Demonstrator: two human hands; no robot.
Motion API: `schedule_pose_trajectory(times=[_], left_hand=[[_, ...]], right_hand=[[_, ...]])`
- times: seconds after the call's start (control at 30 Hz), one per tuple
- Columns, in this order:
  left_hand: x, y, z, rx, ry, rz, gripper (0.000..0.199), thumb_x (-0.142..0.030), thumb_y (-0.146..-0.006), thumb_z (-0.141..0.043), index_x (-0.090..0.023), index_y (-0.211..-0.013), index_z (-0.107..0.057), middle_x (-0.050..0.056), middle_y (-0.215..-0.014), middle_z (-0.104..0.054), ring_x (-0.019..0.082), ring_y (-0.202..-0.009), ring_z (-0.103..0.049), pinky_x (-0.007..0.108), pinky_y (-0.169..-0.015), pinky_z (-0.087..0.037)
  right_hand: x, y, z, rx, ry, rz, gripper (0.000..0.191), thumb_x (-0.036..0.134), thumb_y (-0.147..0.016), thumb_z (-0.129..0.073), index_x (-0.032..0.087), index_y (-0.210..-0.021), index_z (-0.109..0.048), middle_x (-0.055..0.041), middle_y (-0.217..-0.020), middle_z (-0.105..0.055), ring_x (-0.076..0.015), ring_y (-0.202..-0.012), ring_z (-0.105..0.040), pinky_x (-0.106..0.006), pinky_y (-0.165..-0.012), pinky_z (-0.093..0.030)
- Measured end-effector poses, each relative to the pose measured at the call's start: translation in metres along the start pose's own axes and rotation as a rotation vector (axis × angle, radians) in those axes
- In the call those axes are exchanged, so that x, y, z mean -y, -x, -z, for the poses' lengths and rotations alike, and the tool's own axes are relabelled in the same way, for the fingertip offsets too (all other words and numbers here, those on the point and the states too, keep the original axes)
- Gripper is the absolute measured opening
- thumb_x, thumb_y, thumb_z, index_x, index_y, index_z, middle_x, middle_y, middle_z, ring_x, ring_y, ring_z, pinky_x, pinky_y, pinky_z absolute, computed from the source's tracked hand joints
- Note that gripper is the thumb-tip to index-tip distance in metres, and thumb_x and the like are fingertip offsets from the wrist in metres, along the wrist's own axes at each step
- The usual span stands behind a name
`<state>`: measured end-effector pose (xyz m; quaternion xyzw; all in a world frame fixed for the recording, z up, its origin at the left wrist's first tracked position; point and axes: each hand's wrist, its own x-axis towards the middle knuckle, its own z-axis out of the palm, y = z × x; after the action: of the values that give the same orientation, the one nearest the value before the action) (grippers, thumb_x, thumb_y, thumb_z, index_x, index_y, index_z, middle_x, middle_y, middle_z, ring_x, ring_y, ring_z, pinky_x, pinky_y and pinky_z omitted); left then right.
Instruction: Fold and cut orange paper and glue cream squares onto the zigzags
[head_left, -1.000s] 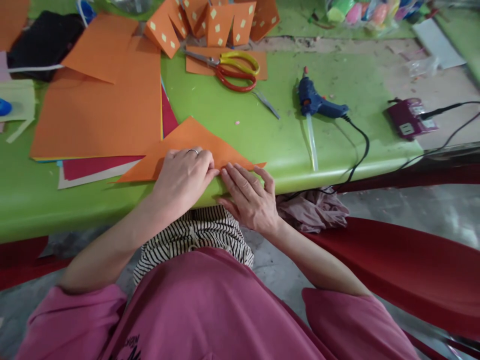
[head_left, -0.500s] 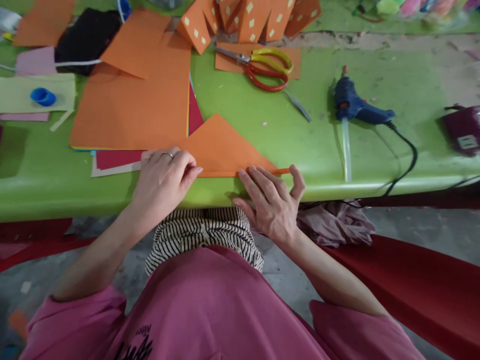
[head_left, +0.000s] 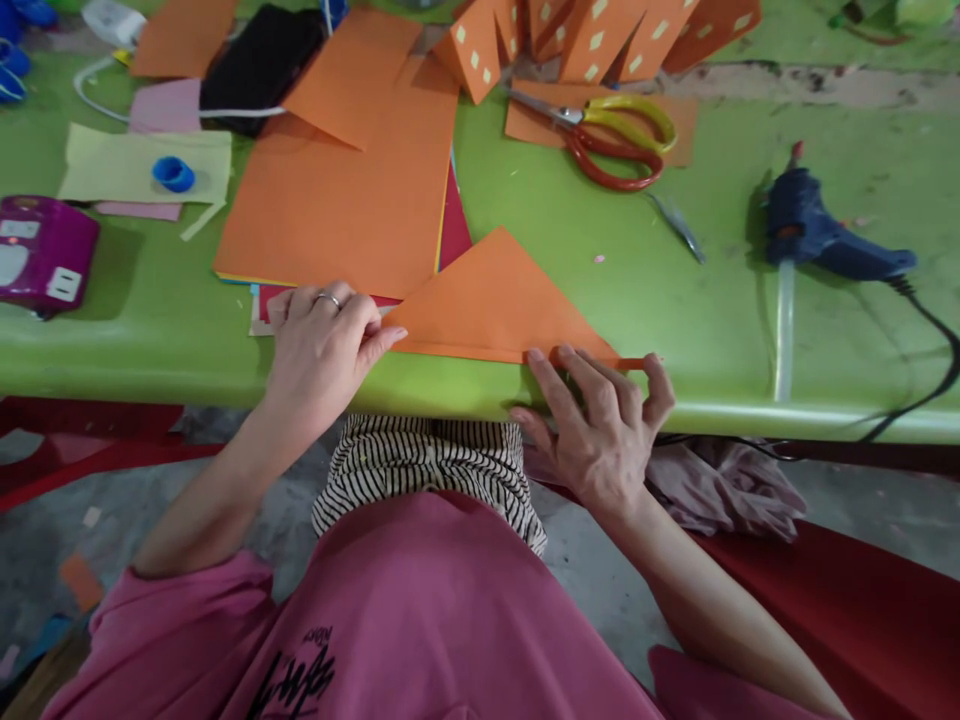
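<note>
An orange sheet of paper [head_left: 495, 295], folded into a triangle, lies on the green table with its long fold along the front edge. At its left corner my left hand [head_left: 322, 340], wearing a ring, is closed with thumb and curled fingers pinching the paper. My right hand [head_left: 600, 415] rests on the right part of the fold, fingers apart and fingertips pressing down. A narrow orange tip [head_left: 636, 364] of the paper pokes out beneath those fingers. Behind my left hand lies a stack of coloured paper [head_left: 352, 215], orange on top.
Scissors [head_left: 616, 138] with red and yellow handles lie beyond the triangle, with small tweezers [head_left: 679, 230] nearby. A blue glue gun [head_left: 817, 220] with its cord stands at right. Left are a blue cap [head_left: 173, 174] and a purple box [head_left: 46, 255]. Dotted orange paper pieces [head_left: 592, 40] stand behind.
The view has turned left, so table objects appear farther right. My left hand has slid left along the fold to the corner. My right hand stays on the right part.
</note>
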<state>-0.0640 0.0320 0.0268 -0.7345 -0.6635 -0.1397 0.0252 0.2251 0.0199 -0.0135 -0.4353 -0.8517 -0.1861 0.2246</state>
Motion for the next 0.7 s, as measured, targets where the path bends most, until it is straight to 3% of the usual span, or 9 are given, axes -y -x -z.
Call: schedule_pose_trajectory(times=[0.17,0.27,0.4,0.47,0.57,0.63,0.7], left_hand=[[0.005,0.005,0.003,-0.072,0.011,0.016,0.011,-0.034,-0.096,-0.061,-0.024,-0.101,-0.06,0.008,-0.097,-0.07,0.029,-0.095,-0.063,0.045,-0.089,-0.046],[0.011,0.007,0.005,-0.094,-0.026,0.018,0.009,-0.029,-0.097,-0.058,-0.023,-0.103,-0.061,0.009,-0.097,-0.07,0.03,-0.097,-0.064,0.046,-0.09,-0.047],[0.013,0.015,0.009,-0.161,-0.067,0.009,0.018,-0.019,-0.098,-0.052,-0.023,-0.11,-0.064,0.01,-0.106,-0.072,0.029,-0.102,-0.066,0.046,-0.094,-0.047],[0.003,0.022,0.009,-0.268,-0.087,-0.08,0.028,-0.014,-0.099,-0.049,-0.024,-0.121,-0.065,0.009,-0.115,-0.072,0.026,-0.108,-0.067,0.044,-0.1,-0.046],[-0.024,0.032,0.004,-0.369,-0.075,-0.352,0.039,-0.015,-0.1,-0.051,-0.021,-0.138,-0.058,0.008,-0.127,-0.071,0.022,-0.122,-0.064,0.039,-0.113,-0.039],[-0.044,0.035,-0.003,-0.29,-0.051,-0.502,0.044,-0.028,-0.103,-0.051,-0.014,-0.145,-0.053,0.012,-0.137,-0.067,0.023,-0.133,-0.058,0.041,-0.12,-0.033],[-0.059,0.034,-0.014,-0.186,-0.024,-0.526,0.059,-0.047,-0.104,-0.045,-0.008,-0.147,-0.05,0.016,-0.147,-0.06,0.027,-0.141,-0.051,0.044,-0.123,-0.03]], right_hand=[[0.0,-0.002,0.002,0.001,0.018,0.027,0.07,0.047,-0.096,-0.063,0.024,-0.158,-0.039,-0.011,-0.127,-0.071,-0.0262,-0.113,-0.064,-0.053,-0.121,-0.027],[-0.001,-0.002,0.003,0.006,0.017,0.037,0.066,0.046,-0.097,-0.062,0.023,-0.156,-0.042,-0.0115,-0.127,-0.071,-0.0261,-0.113,-0.064,-0.053,-0.12,-0.027],[-0.002,-0.003,0.003,0.03,0.007,0.04,0.066,0.048,-0.097,-0.061,0.021,-0.155,-0.042,-0.0126,-0.128,-0.07,-0.0268,-0.115,-0.061,-0.055,-0.119,-0.026],[-0.002,-0.003,0.002,0.035,-0.004,0.035,0.066,0.049,-0.097,-0.06,0.021,-0.155,-0.042,-0.0128,-0.128,-0.069,-0.0271,-0.115,-0.06,-0.057,-0.119,-0.026],[-0.001,-0.003,0.001,0.016,-0.013,0.03,0.065,0.048,-0.096,-0.061,0.022,-0.154,-0.044,-0.0124,-0.128,-0.069,-0.0269,-0.114,-0.061,-0.056,-0.12,-0.025],[0.0,-0.003,0.001,0.013,-0.025,0.011,0.065,0.047,-0.096,-0.062,0.023,-0.154,-0.044,-0.0114,-0.128,-0.07,-0.0272,-0.114,-0.061,-0.057,-0.12,-0.025],[0.001,-0.002,0.001,0.028,-0.043,-0.015,0.065,0.045,-0.097,-0.062,0.026,-0.155,-0.042,-0.0104,-0.129,-0.07,-0.0282,-0.115,-0.062,-0.058,-0.12,-0.025]])
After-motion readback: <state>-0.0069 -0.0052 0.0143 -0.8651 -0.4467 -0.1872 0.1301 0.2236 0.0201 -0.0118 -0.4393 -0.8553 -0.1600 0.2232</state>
